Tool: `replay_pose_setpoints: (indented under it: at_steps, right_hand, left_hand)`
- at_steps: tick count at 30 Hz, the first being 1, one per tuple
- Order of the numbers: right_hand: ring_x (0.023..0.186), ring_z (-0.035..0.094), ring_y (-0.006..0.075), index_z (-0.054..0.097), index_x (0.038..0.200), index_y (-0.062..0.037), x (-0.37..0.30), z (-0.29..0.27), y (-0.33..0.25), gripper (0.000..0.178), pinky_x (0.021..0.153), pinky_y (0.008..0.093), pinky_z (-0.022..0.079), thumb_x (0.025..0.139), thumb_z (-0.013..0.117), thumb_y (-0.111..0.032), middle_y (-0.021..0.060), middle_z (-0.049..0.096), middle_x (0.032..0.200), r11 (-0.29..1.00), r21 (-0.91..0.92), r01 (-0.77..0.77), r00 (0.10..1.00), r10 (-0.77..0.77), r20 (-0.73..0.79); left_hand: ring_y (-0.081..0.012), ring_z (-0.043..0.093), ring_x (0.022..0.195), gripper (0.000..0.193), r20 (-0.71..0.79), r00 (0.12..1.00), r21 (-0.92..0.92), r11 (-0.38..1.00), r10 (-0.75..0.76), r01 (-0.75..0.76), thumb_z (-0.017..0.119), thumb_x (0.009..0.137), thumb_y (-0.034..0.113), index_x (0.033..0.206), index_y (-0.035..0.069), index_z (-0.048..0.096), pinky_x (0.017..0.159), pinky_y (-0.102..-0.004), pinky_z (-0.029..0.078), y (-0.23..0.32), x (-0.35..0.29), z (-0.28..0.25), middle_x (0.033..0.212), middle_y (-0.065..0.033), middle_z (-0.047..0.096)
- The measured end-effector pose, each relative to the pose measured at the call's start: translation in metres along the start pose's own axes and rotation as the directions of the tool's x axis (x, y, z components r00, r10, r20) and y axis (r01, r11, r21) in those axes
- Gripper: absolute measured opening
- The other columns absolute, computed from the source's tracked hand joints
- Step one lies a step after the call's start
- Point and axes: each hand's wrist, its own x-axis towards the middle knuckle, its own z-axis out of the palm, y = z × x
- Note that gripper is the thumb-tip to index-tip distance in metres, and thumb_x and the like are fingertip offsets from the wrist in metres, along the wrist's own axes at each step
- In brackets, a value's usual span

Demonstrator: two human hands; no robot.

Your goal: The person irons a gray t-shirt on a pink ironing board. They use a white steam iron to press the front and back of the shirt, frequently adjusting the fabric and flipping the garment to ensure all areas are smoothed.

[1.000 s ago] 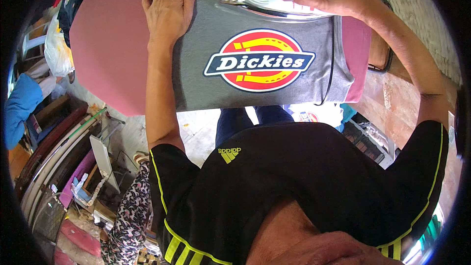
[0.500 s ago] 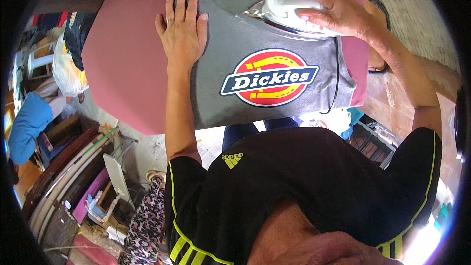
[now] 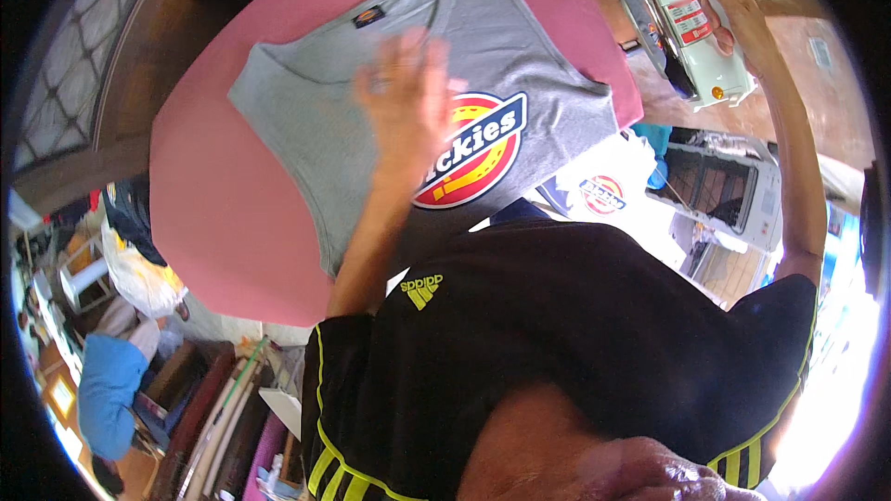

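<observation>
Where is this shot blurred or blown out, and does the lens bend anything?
Head view, centre: the left hand is motion-blurred over the grey tank top, while the white iron looks sharper; head view, lower right: glare burns out to white; head view, rim: corners go black, and the brown frame at upper left seems bowed.

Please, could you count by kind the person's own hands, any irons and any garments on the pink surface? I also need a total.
Own hands: 2 (left hand, right hand)
Irons: 1 (white iron)
Garments on the pink surface: 1 (grey sleeveless shirt)
Total: 4
</observation>
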Motion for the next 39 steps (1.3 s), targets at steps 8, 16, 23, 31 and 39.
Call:
replay_pose_setpoints:
  at_steps: [8, 16, 23, 31, 39]
  right_hand:
    - [0.04, 0.037, 0.0021, 0.061, 0.101, -0.0062, -0.076, 0.025, 0.033, 0.035, 0.037, 0.0207, 0.028, 0.104, 0.053, -0.04, -0.0053, 0.044, 0.056, 0.997, -0.075, 0.029, 0.999, -0.028, 0.017]
    - [0.064, 0.064, 0.0171, 0.062, 0.109, 0.0034, -0.144, 0.043, 0.06, 0.033, 0.059, 0.0342, 0.049, 0.098, 0.058, -0.027, 0.012, 0.066, 0.074, 0.98, -0.185, 0.068, 0.994, -0.051, 0.097]
    - [0.072, 0.072, 0.03, 0.061, 0.112, 0.0042, -0.201, 0.083, 0.078, 0.034, 0.065, 0.0394, 0.055, 0.093, 0.064, -0.024, 0.0209, 0.07, 0.082, 0.993, -0.105, 0.058, 0.99, -0.043, 0.138]
    - [0.081, 0.076, 0.0351, 0.058, 0.118, 0.0028, -0.203, 0.12, 0.071, 0.034, 0.069, 0.0414, 0.061, 0.093, 0.07, -0.019, 0.024, 0.072, 0.09, 0.958, -0.25, 0.139, 0.99, -0.142, 0.008]
    - [0.078, 0.075, 0.0342, 0.058, 0.123, 0.0023, -0.097, 0.146, 0.025, 0.039, 0.067, 0.0405, 0.064, 0.097, 0.069, -0.024, 0.0252, 0.072, 0.097, 0.917, -0.223, 0.33, 0.944, -0.319, 0.085]
  left_hand:
    - [-0.0314, 0.019, 0.154, 0.069, 0.547, 0.599, -0.362, 0.81, 0.585, -0.46, 0.054, 0.097, 0.056, 0.154, 0.017, 0.043, 0.122, -0.0614, 0.011, 0.12, -0.005, 0.069, 0.166, -0.01, 0.025]
    - [-0.032, 0.059, 0.119, 0.034, -0.068, 0.95, 0.149, 0.944, 0.306, -0.293, 0.067, 0.093, 0.029, 0.122, 0.012, 0.067, 0.1, -0.0504, 0.044, 0.011, 0.123, 0.053, 0.125, -0.0105, 0.064]
    - [-0.0364, 0.06, 0.112, 0.04, 0.273, 0.954, 0.118, 0.98, 0.124, -0.162, 0.071, 0.088, 0.04, 0.111, 0.007, 0.065, 0.096, -0.0541, 0.042, -0.043, 0.209, 0.064, 0.113, -0.0159, 0.068]
    - [-0.0385, 0.066, 0.08, 0.033, 0.198, 0.963, -0.162, 0.975, 0.181, -0.15, 0.064, 0.095, 0.04, 0.086, 0.008, 0.065, 0.069, -0.0473, 0.049, -0.076, 0.223, 0.079, 0.079, -0.0176, 0.066]
    - [-0.0354, 0.07, 0.082, 0.03, 0.27, 0.941, -0.269, 0.955, 0.203, -0.128, 0.068, 0.092, 0.037, 0.098, 0.009, 0.074, 0.073, -0.0433, 0.052, -0.081, 0.237, 0.066, 0.087, -0.017, 0.072]
